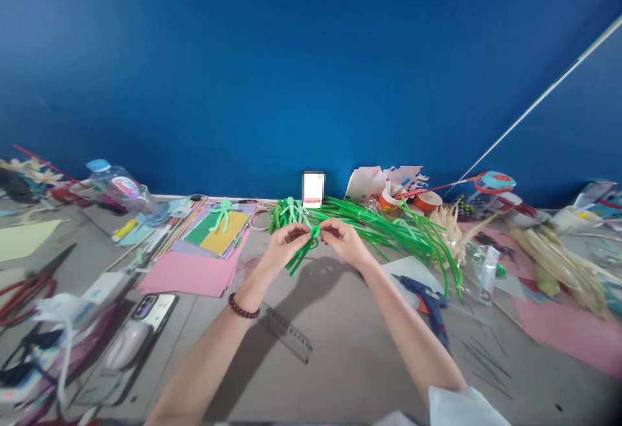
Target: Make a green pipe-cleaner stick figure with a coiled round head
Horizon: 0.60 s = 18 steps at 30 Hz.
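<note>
Between my two hands, above the table, is a bundle of green pipe cleaners point(302, 254), twisted into a small loop at the top with several strands hanging down to the left. My left hand point(291, 239) pinches it from the left, a dark red bead bracelet on the wrist. From the other side, my right hand point(343, 238) pinches the loop with its fingertips. Just behind my hands lie light green pipe-cleaner figures point(290, 209). A pile of loose green pipe cleaners point(389, 225) spreads out behind and right of my right hand.
A clear ruler point(286, 334) lies before me. On the right are a blue glue gun point(427, 303), paper cups point(427, 201) and corn husks point(558, 251). Pink paper point(194, 273), a phone point(153, 312), a plastic bottle point(121, 186) and red-handled scissors point(36, 290) are left.
</note>
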Available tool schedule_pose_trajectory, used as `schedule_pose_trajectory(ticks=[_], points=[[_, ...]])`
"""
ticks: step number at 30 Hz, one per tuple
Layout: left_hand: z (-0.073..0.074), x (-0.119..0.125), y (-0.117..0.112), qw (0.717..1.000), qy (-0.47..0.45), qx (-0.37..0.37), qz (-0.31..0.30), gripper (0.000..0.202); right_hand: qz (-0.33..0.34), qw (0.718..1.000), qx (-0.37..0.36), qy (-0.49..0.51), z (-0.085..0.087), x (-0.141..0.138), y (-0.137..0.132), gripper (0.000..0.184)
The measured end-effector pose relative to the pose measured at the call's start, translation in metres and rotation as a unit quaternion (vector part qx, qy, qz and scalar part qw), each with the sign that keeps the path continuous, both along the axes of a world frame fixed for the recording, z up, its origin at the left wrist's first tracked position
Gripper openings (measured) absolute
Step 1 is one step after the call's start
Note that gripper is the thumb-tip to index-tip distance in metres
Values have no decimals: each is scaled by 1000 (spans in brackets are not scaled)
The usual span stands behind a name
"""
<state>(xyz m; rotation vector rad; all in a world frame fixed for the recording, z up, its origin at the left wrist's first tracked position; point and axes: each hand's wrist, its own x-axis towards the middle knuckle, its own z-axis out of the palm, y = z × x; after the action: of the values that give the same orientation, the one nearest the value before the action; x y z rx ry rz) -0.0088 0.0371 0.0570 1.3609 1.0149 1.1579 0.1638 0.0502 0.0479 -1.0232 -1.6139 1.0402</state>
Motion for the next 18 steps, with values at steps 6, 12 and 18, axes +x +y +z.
schedule_pose_trajectory(ticks=[6,12,18], points=[[-5,3,2,1000,-1,-2,-4,19,-4,1000,-7,19,0,0,0,13],[0,6,-5,997,40,53,29,17,9,997,5,74,8,-4,-9,19],[3,16,-16,980,92,150,97,10,-23,997,55,58,9,-9,-14,24]])
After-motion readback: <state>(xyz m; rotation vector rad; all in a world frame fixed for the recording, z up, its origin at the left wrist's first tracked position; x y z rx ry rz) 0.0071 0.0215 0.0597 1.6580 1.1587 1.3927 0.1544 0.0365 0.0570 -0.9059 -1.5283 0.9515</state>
